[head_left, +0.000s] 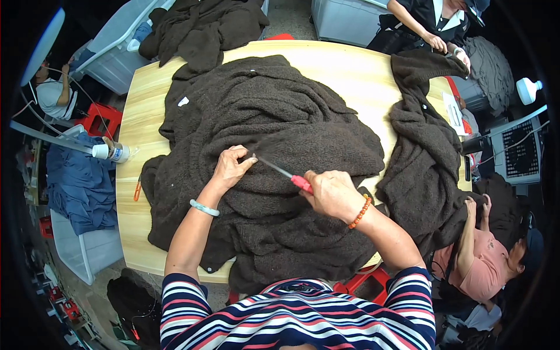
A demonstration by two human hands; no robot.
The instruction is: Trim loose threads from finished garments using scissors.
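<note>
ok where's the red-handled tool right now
Near the middle of the head view: the red-handled tool is in the right hand, its tip beside the left hand, over the brown knit.

Far-ctr tbl (338, 73) free; knit pile (262, 195) blocks mid.

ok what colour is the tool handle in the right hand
The tool handle in the right hand is pinkish red, seen best in the head view.
</note>
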